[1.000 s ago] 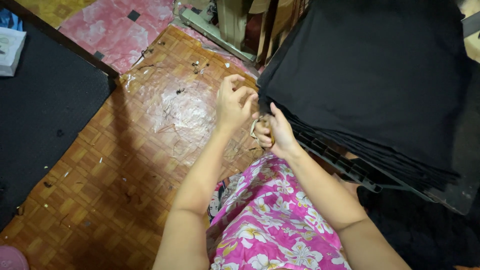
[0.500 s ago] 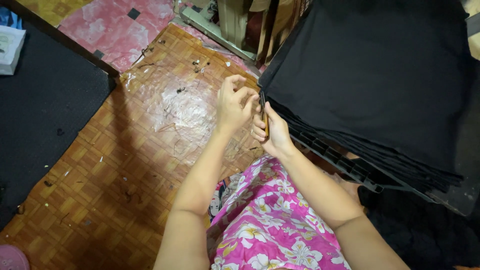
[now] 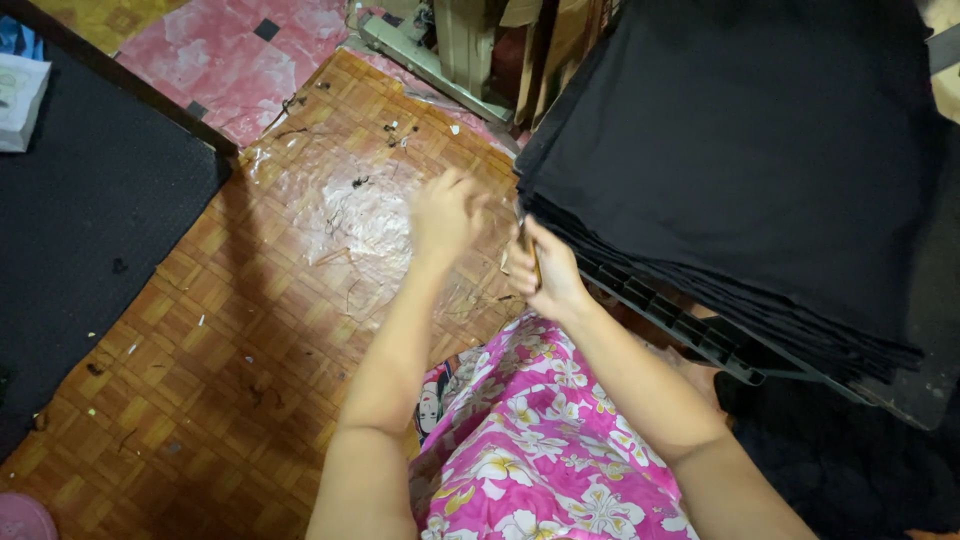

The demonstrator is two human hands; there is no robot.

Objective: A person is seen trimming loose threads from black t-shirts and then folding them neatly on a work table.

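A thick stack of black fabric pieces [image 3: 740, 160] lies on a black plastic tray [image 3: 700, 335] at the right. My right hand [image 3: 552, 275] is at the stack's near left corner, closed around a small thin brownish tool [image 3: 531, 252] held upright against the fabric edges. My left hand [image 3: 445, 215] is just left of it over the floor, blurred, with its fingers curled. Whether it pinches anything cannot be made out. A pink flowered garment [image 3: 540, 450] covers my lap below both forearms.
The floor is brown parquet-patterned vinyl [image 3: 200, 380] with a shiny clear plastic sheet [image 3: 350, 200] and scattered thread scraps. A dark mat [image 3: 80, 230] lies at the left, pink patterned flooring [image 3: 210, 60] behind it. Wooden and metal furniture legs [image 3: 470, 50] stand at the top centre.
My left hand has pulled away from the stack's corner to the left and up. My right hand has stayed at the corner with the tool.
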